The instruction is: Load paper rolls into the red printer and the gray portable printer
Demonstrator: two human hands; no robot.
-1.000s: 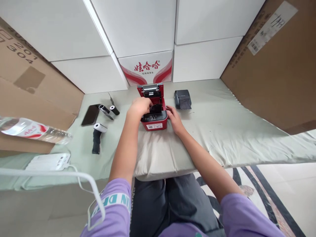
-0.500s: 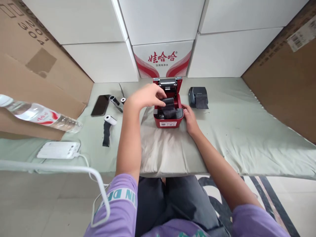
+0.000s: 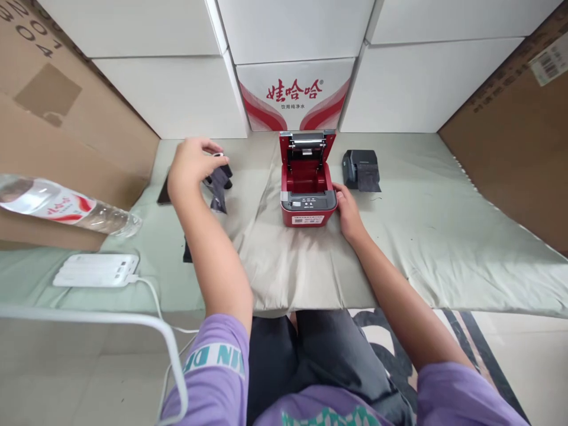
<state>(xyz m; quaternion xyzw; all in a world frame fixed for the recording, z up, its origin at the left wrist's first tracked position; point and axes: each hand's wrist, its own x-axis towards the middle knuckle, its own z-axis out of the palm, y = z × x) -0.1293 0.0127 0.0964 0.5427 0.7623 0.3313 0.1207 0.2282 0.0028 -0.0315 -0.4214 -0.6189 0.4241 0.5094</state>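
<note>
My left hand [image 3: 195, 165] is closed on a black paper roll [image 3: 218, 183], its loose strip hanging down, over the left part of the surface. Behind my hand and forearm a phone [image 3: 164, 192] shows only in part, and the end of another black strip [image 3: 187, 251] peeks out by the forearm. A small red printer [image 3: 308, 204] stands in the middle with its lid up, its red inner bay in sight. Against the printer's right side rests my right hand [image 3: 348, 210], fingers curled round the wall.
A small black printer [image 3: 361, 168] with a black strip sits to the right. At left are a white power bank [image 3: 95, 270] with a cable, a water bottle [image 3: 66, 204] and a white bent tube [image 3: 164, 325]. Stacked white boxes [image 3: 293, 35] and cardboard cartons [image 3: 53, 118] border the cloth-covered surface.
My left hand has lifted the black roll out of the red printer and carried it left, above the other rolls. The bay is uncovered now. My right hand stays on the printer.
</note>
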